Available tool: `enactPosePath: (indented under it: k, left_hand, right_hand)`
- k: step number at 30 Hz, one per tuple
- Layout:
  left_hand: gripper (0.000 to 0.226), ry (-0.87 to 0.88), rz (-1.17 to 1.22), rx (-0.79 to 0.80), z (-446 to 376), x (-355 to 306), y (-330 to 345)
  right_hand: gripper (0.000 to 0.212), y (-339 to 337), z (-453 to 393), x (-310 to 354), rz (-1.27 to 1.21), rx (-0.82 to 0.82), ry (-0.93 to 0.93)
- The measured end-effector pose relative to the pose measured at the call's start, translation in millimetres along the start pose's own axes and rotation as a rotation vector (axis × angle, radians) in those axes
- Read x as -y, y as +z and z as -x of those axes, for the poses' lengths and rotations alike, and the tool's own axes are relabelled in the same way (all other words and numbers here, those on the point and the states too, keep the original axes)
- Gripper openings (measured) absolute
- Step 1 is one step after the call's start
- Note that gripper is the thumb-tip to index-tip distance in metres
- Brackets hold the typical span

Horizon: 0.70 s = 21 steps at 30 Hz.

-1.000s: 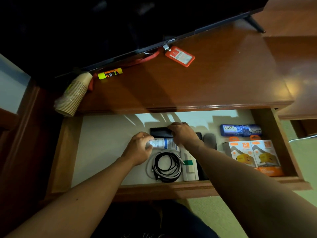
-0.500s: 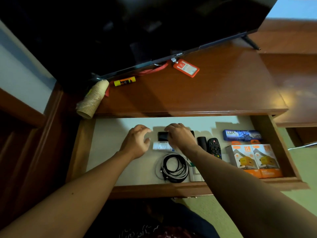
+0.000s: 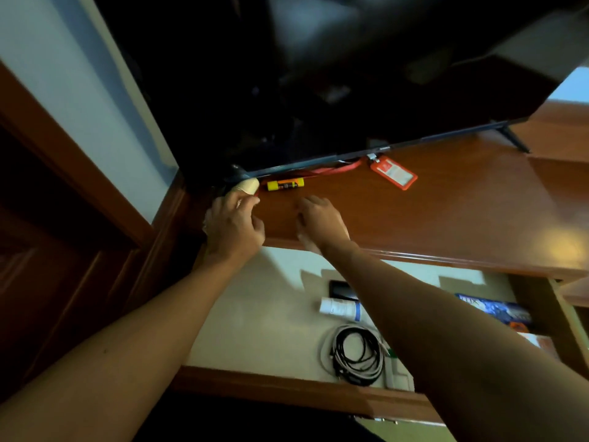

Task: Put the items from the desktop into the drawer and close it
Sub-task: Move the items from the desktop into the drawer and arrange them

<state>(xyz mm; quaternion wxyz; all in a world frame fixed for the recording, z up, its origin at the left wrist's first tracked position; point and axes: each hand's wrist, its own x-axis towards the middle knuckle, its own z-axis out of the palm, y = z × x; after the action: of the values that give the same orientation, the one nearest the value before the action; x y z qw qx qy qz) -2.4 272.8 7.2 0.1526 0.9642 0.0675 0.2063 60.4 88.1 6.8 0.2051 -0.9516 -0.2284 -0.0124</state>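
Note:
The wooden desktop holds a stack of paper cups lying at its left end, a yellow glue stick and a red badge holder on a red lanyard. My left hand lies over the cup stack with its fingers curled around it; only the stack's tip and a bit of wrap show. My right hand hovers over the desktop just below the glue stick, fingers spread, holding nothing. Below, the drawer stands open.
Inside the drawer lie a white tube, a black flat item, a coiled black cable, a white box and a blue soap pack. A television overhangs the back of the desktop. A wall and wooden door frame are on the left.
Both hands left the drawer and rose to the desktop. The white tube stays in the drawer. My left hand now covers the cup stack, and the view has tilted up and left.

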Motion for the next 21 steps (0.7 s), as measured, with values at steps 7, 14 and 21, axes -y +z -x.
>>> enactPosePath:
  k: [7,14,21]
  left_hand:
    - [0.063,-0.207,-0.276,0.181,-31.1,20.2,9.1]
    - [0.062,-0.246,-0.218,0.197,-31.3,23.4,17.9]
    - [0.059,-0.26,-0.11,0.214,-18.3,21.7,9.2]
  right_hand:
    - [0.065,10.5,-63.6,-0.8,0.223,0.208,-0.071]
    - [0.06,20.5,-78.3,-1.0,0.376,0.141,-0.107]
    - [0.066,16.4,-68.9,5.1,0.413,0.144,0.001]
